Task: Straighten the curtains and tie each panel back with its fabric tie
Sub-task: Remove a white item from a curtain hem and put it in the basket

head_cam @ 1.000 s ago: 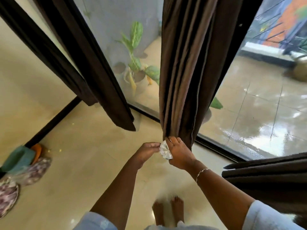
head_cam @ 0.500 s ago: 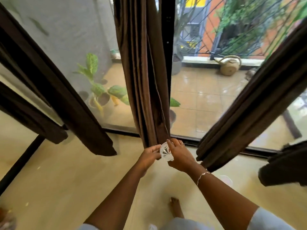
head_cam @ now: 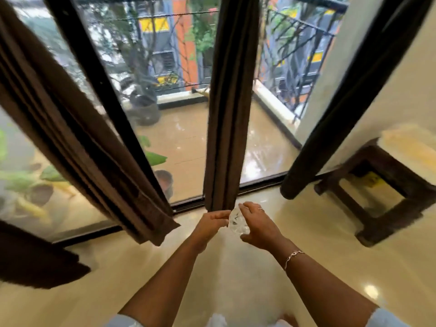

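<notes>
Right hand now off middle curtain panel, grips clear plastic scrap; left hand grip unclear; nothing tied yet.

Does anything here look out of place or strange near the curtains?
One thing: the clear crinkled piece gripped between the left hand and right hand at the hem of the middle curtain. It looks like plastic wrap, not a fabric tie.

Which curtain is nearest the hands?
The middle curtain: its hem sits by the left hand and right hand. The left curtain and right curtain hang apart.
</notes>
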